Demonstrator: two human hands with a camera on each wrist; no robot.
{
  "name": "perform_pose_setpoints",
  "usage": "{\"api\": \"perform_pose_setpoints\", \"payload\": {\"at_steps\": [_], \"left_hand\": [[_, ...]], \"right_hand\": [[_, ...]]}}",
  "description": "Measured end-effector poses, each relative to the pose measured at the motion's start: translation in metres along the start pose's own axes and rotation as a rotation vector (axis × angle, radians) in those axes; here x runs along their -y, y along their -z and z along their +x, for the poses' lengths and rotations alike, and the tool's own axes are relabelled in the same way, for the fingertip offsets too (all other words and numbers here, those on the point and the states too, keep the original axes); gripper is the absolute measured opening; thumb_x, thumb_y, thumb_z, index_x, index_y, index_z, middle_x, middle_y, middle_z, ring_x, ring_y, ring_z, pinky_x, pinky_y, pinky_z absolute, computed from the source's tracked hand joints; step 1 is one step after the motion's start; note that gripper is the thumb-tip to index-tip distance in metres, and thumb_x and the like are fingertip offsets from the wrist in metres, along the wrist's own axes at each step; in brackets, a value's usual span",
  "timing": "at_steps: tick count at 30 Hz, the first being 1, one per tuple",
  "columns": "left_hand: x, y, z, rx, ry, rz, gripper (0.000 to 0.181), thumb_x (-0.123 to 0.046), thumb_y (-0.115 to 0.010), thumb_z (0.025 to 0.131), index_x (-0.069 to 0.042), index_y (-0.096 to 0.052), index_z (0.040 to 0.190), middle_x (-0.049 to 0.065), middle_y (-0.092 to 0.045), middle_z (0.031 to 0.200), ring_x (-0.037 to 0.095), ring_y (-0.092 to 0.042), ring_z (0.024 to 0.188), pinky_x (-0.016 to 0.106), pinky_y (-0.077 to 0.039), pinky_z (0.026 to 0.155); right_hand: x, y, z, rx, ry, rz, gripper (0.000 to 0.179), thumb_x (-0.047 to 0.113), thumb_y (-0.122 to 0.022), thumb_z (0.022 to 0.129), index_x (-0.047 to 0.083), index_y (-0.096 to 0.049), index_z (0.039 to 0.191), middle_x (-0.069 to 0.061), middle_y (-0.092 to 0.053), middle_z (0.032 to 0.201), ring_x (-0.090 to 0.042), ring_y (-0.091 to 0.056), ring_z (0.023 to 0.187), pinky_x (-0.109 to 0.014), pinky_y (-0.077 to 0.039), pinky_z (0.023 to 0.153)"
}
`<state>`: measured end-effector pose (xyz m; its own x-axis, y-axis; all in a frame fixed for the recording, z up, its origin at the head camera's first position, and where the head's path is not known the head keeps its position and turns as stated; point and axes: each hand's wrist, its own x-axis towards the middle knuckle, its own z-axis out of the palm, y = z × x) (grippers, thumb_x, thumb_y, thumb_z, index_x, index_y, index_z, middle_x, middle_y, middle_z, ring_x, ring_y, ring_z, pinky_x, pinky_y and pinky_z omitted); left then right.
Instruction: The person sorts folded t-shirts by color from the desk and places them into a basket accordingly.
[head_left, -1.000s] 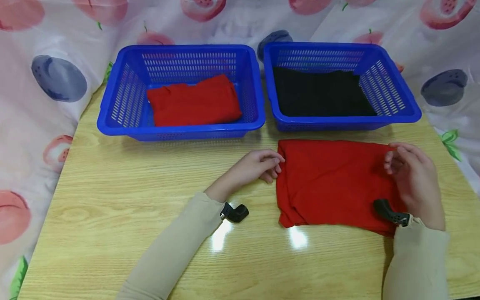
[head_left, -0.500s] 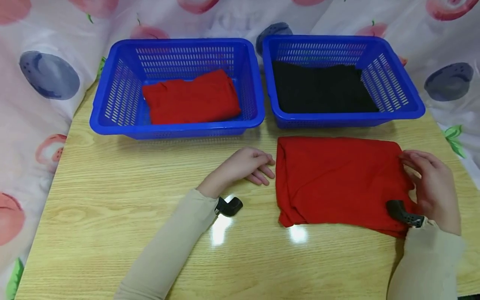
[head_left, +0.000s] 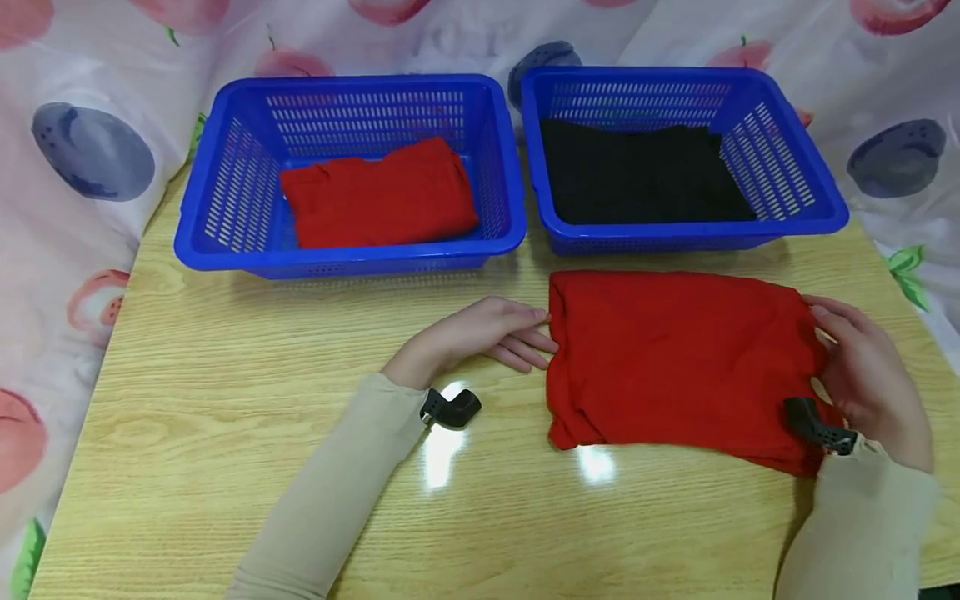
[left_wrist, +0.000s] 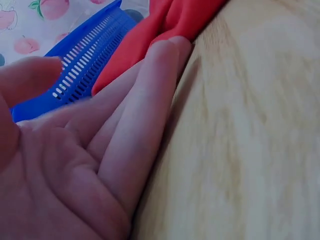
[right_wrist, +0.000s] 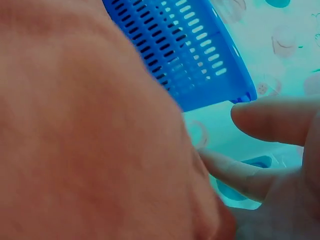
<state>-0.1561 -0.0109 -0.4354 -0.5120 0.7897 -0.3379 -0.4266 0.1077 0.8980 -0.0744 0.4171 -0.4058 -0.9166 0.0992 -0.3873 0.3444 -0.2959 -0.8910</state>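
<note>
A folded red garment [head_left: 675, 367] lies on the table in the head view, a bulky fold along its left side. My left hand [head_left: 480, 333] is at that left edge, fingers stretched out low over the tabletop. In the left wrist view, the fingertips [left_wrist: 162, 50] meet the underside of the red fabric [left_wrist: 172, 20], thumb held apart. At the opposite edge my right hand [head_left: 873, 375] stands with its fingers against the cloth's side. The right wrist view shows its fingers [right_wrist: 245, 175] extended beside the cloth, which fills much of that view.
Behind the garment stand two blue plastic baskets side by side. The left basket [head_left: 352, 258] holds a folded red garment [head_left: 382, 200], the right basket [head_left: 697, 237] a folded black one [head_left: 645, 175]. A fruit-patterned curtain [head_left: 420, 37] hangs behind the wooden table [head_left: 187, 400].
My right hand has moved right, from over the cloth to its right edge. The left hand has drawn back slightly, straightened its fingers and come against the left edge again.
</note>
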Motion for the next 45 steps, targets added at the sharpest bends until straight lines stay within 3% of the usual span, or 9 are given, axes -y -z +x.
{"api": "perform_pose_setpoints", "payload": {"at_steps": [6, 16, 23, 25, 29, 33, 36, 40, 45], "left_hand": [[0.001, -0.007, 0.004, 0.020, -0.007, -0.021, 0.059, -0.031, -0.045, 0.094, -0.005, -0.022, 0.141, 0.010, -0.056, 0.117, 0.024, -0.058, 0.101, 0.035, -0.048, 0.082], [0.008, -0.018, 0.008, 0.152, -0.175, -0.021, 0.055, -0.018, -0.049, 0.092, -0.021, -0.024, 0.141, 0.008, -0.040, 0.126, 0.018, -0.042, 0.116, 0.031, -0.036, 0.096], [0.010, -0.018, 0.010, 0.015, -0.150, -0.174, 0.062, -0.021, -0.053, 0.089, -0.031, -0.018, 0.140, 0.007, -0.035, 0.127, 0.022, -0.046, 0.109, 0.039, -0.044, 0.085], [0.009, -0.016, 0.010, -0.028, -0.152, -0.251, 0.065, -0.019, -0.053, 0.089, -0.030, -0.016, 0.141, 0.008, -0.037, 0.127, 0.023, -0.047, 0.110, 0.040, -0.045, 0.085], [0.010, -0.013, 0.010, -0.064, -0.139, -0.345, 0.071, -0.016, -0.054, 0.088, -0.032, -0.011, 0.142, 0.010, -0.036, 0.134, 0.023, -0.046, 0.114, 0.040, -0.041, 0.091], [0.009, -0.016, 0.013, -0.127, -0.149, -0.214, 0.079, -0.015, -0.059, 0.085, -0.035, -0.008, 0.142, 0.008, -0.023, 0.143, 0.019, -0.034, 0.124, 0.036, -0.033, 0.098], [0.008, -0.019, 0.016, -0.200, -0.169, -0.082, 0.085, -0.015, -0.063, 0.083, -0.037, -0.005, 0.142, 0.004, -0.016, 0.145, 0.014, -0.020, 0.131, 0.031, -0.029, 0.101], [0.005, -0.021, 0.015, -0.236, -0.178, -0.044, 0.090, -0.013, -0.064, 0.082, -0.041, -0.001, 0.140, 0.000, -0.010, 0.147, 0.013, -0.013, 0.133, 0.029, -0.027, 0.101], [-0.005, -0.026, 0.007, -0.210, -0.216, -0.023, 0.091, -0.003, -0.059, 0.083, -0.035, 0.002, 0.142, 0.004, -0.011, 0.147, 0.018, -0.016, 0.132, 0.031, -0.026, 0.102]], "right_hand": [[-0.005, -0.012, 0.005, 0.075, 0.021, -0.008, 0.031, 0.016, -0.049, 0.092, 0.013, -0.049, 0.122, 0.001, -0.054, 0.094, -0.011, -0.052, 0.077, -0.022, -0.045, 0.060], [-0.007, -0.028, 0.009, 0.201, -0.040, 0.050, 0.032, 0.014, -0.040, 0.095, 0.012, -0.048, 0.126, 0.000, -0.058, 0.100, -0.014, -0.058, 0.085, -0.028, -0.050, 0.068], [-0.013, -0.042, 0.012, 0.292, -0.027, 0.118, 0.037, 0.011, -0.034, 0.097, 0.011, -0.039, 0.134, -0.001, -0.058, 0.100, -0.014, -0.058, 0.084, -0.025, -0.050, 0.066], [-0.013, -0.044, 0.012, 0.311, -0.028, 0.135, 0.038, 0.013, -0.032, 0.098, 0.011, -0.036, 0.136, -0.001, -0.055, 0.099, -0.014, -0.059, 0.077, -0.023, -0.049, 0.056], [-0.015, -0.039, 0.014, 0.357, -0.045, 0.336, 0.038, 0.018, -0.027, 0.099, 0.011, -0.037, 0.135, -0.005, -0.053, 0.099, -0.020, -0.060, 0.064, -0.025, -0.046, 0.041], [-0.018, -0.030, 0.018, 0.397, -0.084, 0.721, 0.035, 0.019, -0.027, 0.099, -0.001, -0.050, 0.116, -0.016, -0.057, 0.101, -0.031, -0.059, 0.083, -0.039, -0.051, 0.066], [-0.018, -0.028, 0.019, 0.397, -0.086, 0.845, 0.035, 0.019, -0.028, 0.098, -0.006, -0.053, 0.102, -0.020, -0.058, 0.101, -0.034, -0.056, 0.091, -0.045, -0.046, 0.077], [-0.018, -0.027, 0.020, 0.441, -0.114, 0.810, 0.040, 0.022, -0.026, 0.099, -0.005, -0.056, 0.102, -0.019, -0.060, 0.098, -0.033, -0.058, 0.087, -0.043, -0.048, 0.074], [-0.019, -0.028, 0.020, 0.525, -0.154, 0.592, 0.042, 0.026, -0.023, 0.100, 0.002, -0.056, 0.107, -0.013, -0.060, 0.096, -0.027, -0.060, 0.079, -0.034, -0.051, 0.060]]}}
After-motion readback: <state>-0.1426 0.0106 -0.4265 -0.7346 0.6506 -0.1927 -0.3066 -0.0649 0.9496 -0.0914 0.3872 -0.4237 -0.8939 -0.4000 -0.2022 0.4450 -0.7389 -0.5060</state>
